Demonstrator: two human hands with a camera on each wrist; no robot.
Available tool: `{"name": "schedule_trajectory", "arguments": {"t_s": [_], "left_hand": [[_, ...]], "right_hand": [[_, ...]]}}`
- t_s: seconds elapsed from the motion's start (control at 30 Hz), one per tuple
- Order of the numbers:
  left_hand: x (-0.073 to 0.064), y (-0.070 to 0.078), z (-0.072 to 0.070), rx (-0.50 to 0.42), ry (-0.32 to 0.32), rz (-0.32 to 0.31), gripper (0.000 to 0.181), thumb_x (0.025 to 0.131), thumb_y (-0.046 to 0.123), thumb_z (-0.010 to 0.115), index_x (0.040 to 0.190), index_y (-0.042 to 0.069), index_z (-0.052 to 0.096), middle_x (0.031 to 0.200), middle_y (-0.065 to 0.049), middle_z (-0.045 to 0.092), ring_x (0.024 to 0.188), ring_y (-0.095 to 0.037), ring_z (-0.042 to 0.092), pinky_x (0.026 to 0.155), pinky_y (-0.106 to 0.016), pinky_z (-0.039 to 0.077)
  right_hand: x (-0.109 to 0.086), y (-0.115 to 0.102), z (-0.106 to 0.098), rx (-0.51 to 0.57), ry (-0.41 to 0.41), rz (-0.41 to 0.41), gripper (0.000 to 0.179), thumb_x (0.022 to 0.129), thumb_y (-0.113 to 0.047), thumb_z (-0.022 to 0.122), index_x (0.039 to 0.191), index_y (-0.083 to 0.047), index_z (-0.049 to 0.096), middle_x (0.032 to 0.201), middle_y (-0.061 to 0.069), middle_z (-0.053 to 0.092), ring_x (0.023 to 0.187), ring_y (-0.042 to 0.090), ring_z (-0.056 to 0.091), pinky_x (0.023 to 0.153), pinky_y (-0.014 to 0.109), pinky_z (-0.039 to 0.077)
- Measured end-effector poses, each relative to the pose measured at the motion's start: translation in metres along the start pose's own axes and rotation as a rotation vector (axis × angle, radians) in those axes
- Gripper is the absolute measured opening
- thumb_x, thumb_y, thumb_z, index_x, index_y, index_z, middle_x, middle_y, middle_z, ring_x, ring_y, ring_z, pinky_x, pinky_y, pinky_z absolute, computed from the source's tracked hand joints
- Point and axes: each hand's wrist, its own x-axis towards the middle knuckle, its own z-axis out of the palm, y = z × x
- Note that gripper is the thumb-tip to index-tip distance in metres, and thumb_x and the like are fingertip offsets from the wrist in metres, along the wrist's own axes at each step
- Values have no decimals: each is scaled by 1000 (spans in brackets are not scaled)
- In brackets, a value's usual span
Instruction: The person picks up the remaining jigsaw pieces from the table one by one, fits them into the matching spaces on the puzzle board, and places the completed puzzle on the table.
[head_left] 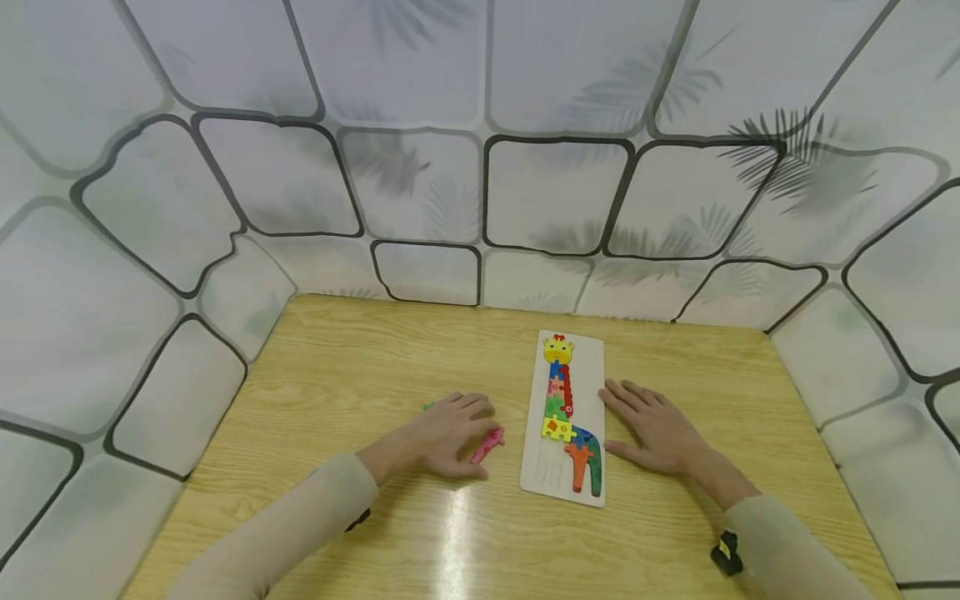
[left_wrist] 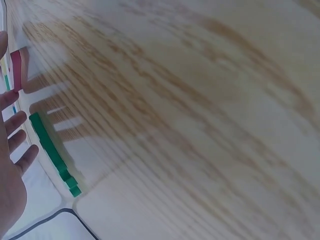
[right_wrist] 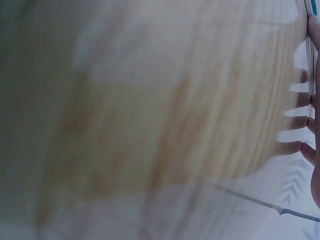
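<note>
A white puzzle board (head_left: 588, 358) lies on the table, bearing a giraffe puzzle (head_left: 557, 428) with a yellow head, a patterned neck and orange and green legs. My right hand (head_left: 660, 433) rests at the board's right edge, fingers spread and fairly straight. To the left of the board, my left hand (head_left: 453, 433) hovers low with relaxed fingers around a pink puzzle piece (head_left: 487, 446). In the left wrist view, thumb and index finger stand apart on either side of that piece, the index fingertip right at its end. Beyond the other fingers lies a green puzzle piece (left_wrist: 52, 152), mostly hidden in the head view.
The wooden table (head_left: 360, 358) is bordered at the back and sides by a pale wall (head_left: 420, 183) with dark stone-like outlines and leaf prints. Black wrist devices, such as the strap part (head_left: 726, 553) by the right sleeve, sit under both forearms.
</note>
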Motion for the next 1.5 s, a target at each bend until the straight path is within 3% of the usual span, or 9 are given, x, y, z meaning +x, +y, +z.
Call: {"name": "schedule_trajectory", "arguments": {"t_s": [0.97, 1.5], "left_hand": [[-6, -2, 2, 47, 16, -7, 72, 92, 74, 59, 141, 21, 63, 146, -2, 61, 143, -25, 53, 119, -47, 45], [-4, 5, 1, 38, 73, -36, 72, 90, 74, 62, 136, 19, 66, 138, -1, 66, 131, -21, 59, 111, -43, 51]], "right_hand": [[1, 0, -2, 18, -43, 20, 87, 98, -65, 60, 166, -17, 35, 173, 11, 35, 157, 41, 37, 121, 64, 38], [2, 0, -3, 11, -49, 20, 87, 98, -65, 60, 166, -17, 34, 173, 11, 35, 157, 41, 37, 121, 64, 38]]}}
